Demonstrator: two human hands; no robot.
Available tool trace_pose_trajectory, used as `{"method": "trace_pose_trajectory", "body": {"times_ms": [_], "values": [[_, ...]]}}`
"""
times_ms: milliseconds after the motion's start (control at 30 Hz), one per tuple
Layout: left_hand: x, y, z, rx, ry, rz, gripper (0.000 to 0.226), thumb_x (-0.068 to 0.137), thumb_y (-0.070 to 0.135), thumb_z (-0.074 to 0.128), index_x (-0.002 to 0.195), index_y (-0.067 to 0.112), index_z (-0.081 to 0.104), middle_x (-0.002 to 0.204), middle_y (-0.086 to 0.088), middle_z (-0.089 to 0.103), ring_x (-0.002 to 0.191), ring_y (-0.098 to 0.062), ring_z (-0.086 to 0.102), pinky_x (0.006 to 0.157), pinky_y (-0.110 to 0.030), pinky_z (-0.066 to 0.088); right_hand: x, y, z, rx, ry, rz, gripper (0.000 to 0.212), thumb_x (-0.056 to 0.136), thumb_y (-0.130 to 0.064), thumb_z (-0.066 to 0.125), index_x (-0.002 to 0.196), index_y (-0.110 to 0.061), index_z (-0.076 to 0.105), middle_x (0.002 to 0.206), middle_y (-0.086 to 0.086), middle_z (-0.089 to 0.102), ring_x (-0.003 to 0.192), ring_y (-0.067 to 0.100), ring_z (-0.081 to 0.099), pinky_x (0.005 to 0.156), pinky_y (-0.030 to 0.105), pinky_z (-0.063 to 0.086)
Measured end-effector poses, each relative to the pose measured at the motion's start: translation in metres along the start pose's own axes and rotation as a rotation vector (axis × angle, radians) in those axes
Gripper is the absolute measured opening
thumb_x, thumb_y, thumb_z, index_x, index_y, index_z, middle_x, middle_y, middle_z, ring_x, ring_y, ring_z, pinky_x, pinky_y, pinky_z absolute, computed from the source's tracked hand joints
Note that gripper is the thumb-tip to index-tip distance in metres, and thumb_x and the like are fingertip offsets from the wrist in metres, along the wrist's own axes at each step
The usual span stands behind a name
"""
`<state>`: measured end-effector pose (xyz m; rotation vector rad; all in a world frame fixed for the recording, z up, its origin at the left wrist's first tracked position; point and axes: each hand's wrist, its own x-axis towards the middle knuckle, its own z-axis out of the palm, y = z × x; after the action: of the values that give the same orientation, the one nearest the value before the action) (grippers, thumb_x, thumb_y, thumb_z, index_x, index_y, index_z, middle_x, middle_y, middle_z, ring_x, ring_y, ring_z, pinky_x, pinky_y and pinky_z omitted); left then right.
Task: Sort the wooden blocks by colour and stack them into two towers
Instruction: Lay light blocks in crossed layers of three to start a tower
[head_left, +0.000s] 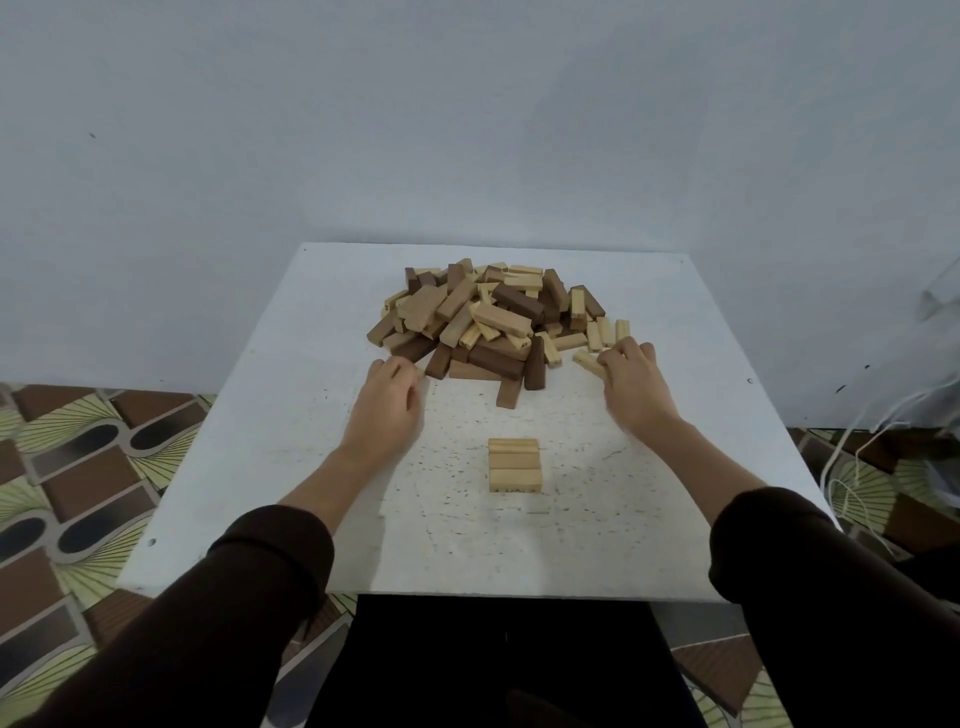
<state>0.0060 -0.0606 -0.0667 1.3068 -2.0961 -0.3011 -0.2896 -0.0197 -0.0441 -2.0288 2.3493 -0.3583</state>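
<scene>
Right hand (631, 379) pinches light block (589, 362) off pile (483, 317) edge; left hand (389, 400) curled, grip unclear. Next: lay block crosswise on base row (514, 464) behind hands.

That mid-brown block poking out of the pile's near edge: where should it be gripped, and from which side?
Pinch the mid-brown block across its long sides at the free near end, coming from above on the person's side. It lies flat on the table with that end clear, while its far end meets the pile, so pulling it back probably disturbs least.
</scene>
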Motion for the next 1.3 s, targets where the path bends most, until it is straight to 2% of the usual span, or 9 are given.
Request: {"method": "trace_pose_trajectory", "body": {"times_ms": [133,233,333,600,700,800,967,1167,1300], "values": [[-0.006,-0.007,-0.002,-0.042,-0.046,-0.034,0.011,0.091,0.005,0.048,0.092,0.004,0.058,0.107,-0.002,0.058,0.099,-0.012,0.041,0.079,-0.018,0.034,0.002,0.002,-0.004,0.072,0.004,-0.001,0.028,0.09,0.004,0.043,0.111,-0.002,0.062,0.116,0.015,0.053,0.106,0.03,0.04,0.086,0.032,0.038],[-0.011,-0.007,-0.007,-0.101,-0.087,-0.083,0.012,0.085,0.001,0.047,0.092,0.0,0.056,0.112,0.004,0.054,0.104,-0.006,0.038,0.084,-0.014,0.032,0.002,0.001,-0.007,0.016,0.018,-0.004,0.023,0.09,-0.01,0.053,0.11,-0.004,0.062,0.119,0.01,0.053,0.109,0.03,0.04,0.086,0.036,0.037],[-0.014,-0.009,-0.013,-0.196,-0.125,-0.146,0.007,0.085,-0.001,0.046,0.084,0.003,0.052,0.109,0.006,0.054,0.103,-0.003,0.038,0.083,-0.007,0.032,0.001,-0.001,-0.005,0.014,0.028,0.018,0.024,0.092,-0.019,0.054,0.11,-0.005,0.06,0.123,0.011,0.052,0.111,0.03,0.041,0.088,0.038,0.037],[-0.022,-0.015,-0.022,-0.349,-0.149,-0.169,0.024,0.069,-0.009,0.062,0.08,0.011,0.054,0.101,0.0,0.055,0.095,-0.015,0.051,0.072,-0.007,0.039,0.002,-0.02,-0.009,0.24,-0.037,0.206,0.027,0.08,-0.011,0.061,0.105,-0.003,0.053,0.111,0.015,0.048,0.103,0.027,0.041,0.081,0.035,0.039],[-0.024,-0.017,-0.023,-0.364,-0.132,-0.199,0.027,0.067,-0.005,0.071,0.083,0.013,0.059,0.1,-0.001,0.057,0.09,-0.016,0.052,0.072,-0.006,0.038,-0.003,-0.034,-0.017,0.369,0.097,0.285,0.035,0.077,-0.012,0.065,0.107,-0.001,0.052,0.112,0.014,0.047,0.106,0.027,0.041,0.081,0.03,0.036],[-0.028,-0.017,-0.023,-0.346,-0.144,-0.244,0.036,0.069,0.001,0.075,0.1,0.012,0.061,0.099,0.001,0.054,0.087,-0.013,0.05,0.072,-0.003,0.036,-0.01,-0.063,-0.027,0.512,0.203,0.195,0.028,0.078,-0.011,0.066,0.101,-0.006,0.051,0.11,0.006,0.042,0.102,0.016,0.038,0.078,0.018,0.029],[-0.03,-0.017,-0.026,-0.378,-0.141,-0.281,0.054,0.069,0.003,0.079,0.116,0.016,0.055,0.1,0.003,0.055,0.087,-0.005,0.051,0.075,0.0,0.035,-0.018,-0.133,-0.019,0.418,-0.052,-0.102,0.028,0.079,-0.017,0.066,0.1,-0.013,0.047,0.109,0.001,0.04,0.098,0.014,0.039,0.086,0.024,0.04],[-0.03,-0.017,-0.026,-0.362,-0.145,-0.256,0.062,0.069,0.008,0.081,0.124,0.012,0.053,0.109,0.002,0.057,0.088,-0.007,0.051,0.076,-0.003,0.037,-0.015,-0.173,0.005,0.365,-0.239,-0.12,0.037,0.083,-0.021,0.063,0.112,-0.005,0.049,0.117,0.011,0.044,0.107,0.024,0.042,0.088,0.033,0.039],[-0.03,-0.019,-0.026,-0.327,-0.135,-0.156,0.059,0.07,0.007,0.08,0.124,0.013,0.056,0.111,-0.002,0.057,0.089,-0.009,0.049,0.078,-0.002,0.035,-0.011,-0.17,0.012,0.477,-0.329,-0.117,0.046,0.084,-0.03,0.067,0.119,-0.006,0.049,0.123,0.008,0.043,0.109,0.021,0.045,0.093,0.034,0.042]]}}
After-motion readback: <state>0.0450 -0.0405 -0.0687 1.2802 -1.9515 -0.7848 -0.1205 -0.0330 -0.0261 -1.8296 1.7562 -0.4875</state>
